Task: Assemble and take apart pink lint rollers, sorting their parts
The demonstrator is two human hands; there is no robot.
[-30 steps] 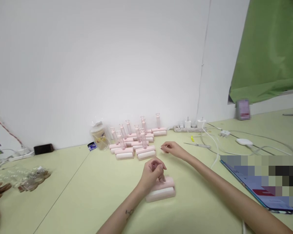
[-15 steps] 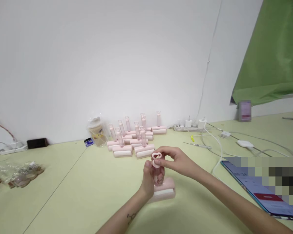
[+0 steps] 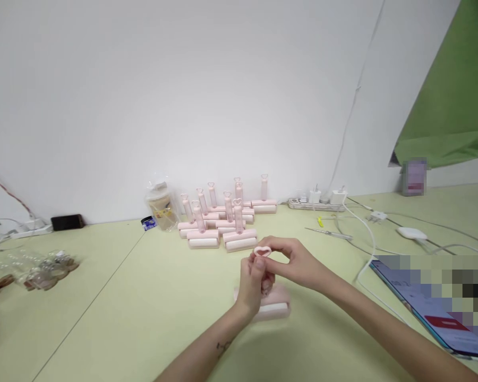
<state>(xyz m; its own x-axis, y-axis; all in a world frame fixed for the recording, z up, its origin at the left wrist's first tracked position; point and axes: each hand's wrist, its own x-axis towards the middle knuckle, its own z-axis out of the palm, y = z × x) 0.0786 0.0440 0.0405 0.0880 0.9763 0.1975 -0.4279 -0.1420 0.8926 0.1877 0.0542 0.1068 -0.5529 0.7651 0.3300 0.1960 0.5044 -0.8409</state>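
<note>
A pink lint roller (image 3: 276, 310) with a white lower strip is in front of me, its handle pointing up. My left hand (image 3: 249, 289) is closed around the handle, and most of the handle is hidden behind the fingers. At its top is a heart-shaped loop (image 3: 262, 249), which my right hand (image 3: 297, 261) pinches between thumb and fingers. The left thumb lies right by the loop. Just beyond my hands, several matching lint rollers (image 3: 241, 242) stand in a group with their handles upright.
By the wall are a plastic bag with a cup (image 3: 161, 208), a black phone (image 3: 67, 222) and a power strip (image 3: 316, 206). Tweezers (image 3: 329, 232), white cables (image 3: 368, 228) and a large phone (image 3: 406, 302) lie to the right. Clear-wrapped items (image 3: 43, 276) are at left.
My left thumb has moved up to the heart-shaped loop, and my left hand now covers more of the handle. The view has shifted slightly, and both hands keep hold of the roller.
</note>
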